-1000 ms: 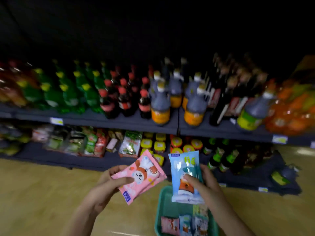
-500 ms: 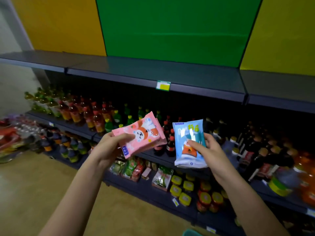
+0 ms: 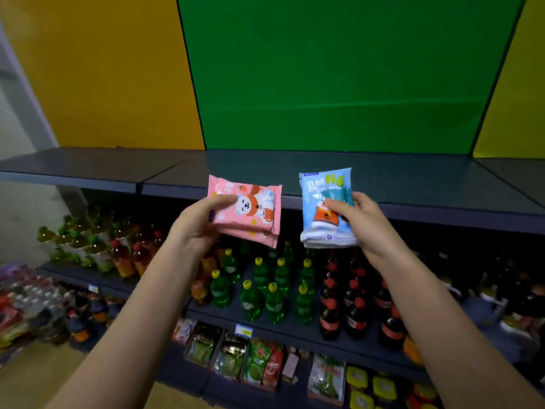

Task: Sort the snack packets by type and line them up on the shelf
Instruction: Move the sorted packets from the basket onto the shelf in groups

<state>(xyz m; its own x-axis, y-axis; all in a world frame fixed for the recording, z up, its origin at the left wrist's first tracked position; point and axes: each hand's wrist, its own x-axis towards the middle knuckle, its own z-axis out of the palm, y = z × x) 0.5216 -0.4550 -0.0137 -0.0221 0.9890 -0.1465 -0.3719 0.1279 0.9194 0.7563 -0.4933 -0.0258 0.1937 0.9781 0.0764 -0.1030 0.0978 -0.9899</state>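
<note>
- Step in hand, as I am judging it: bringing two packets up to the shelf (image 3: 413, 184), with the sorting already showing, one type per hand
- The left hand (image 3: 193, 228) is gripping a pink packet (image 3: 250, 209), thumb lying across its face and fingers curling behind; the packet is lying on its side in the air, just before the shelf's front edge
- The right hand (image 3: 365, 228) is pinching a blue packet (image 3: 324, 208) upright, thumb on the front and fingers wrapping its right edge; it is hanging at 3 o'clock of the pink one, apart from it, also at the front edge
- Neither packet is touching the shelf yet
- The next move, I am guessing, is calling for a reach toward 12 o'clock, setting each packet on the grey board in its own spot, pink toward 9 o'clock and blue toward 3 o'clock, leaving room for a row of each type
- Counting: two hands, both holding; one blue face showing; one pink face showing, though a second pink edge is peeking out beneath, so it may be two stacked, and I cannot tell
- At 6 o'clock of the packets, green bottles (image 3: 265, 290) with yellow caps are standing, about nine in view; at 5 o'clock, dark bottles (image 3: 354, 305) with red caps are crowding too closely for counting
</note>
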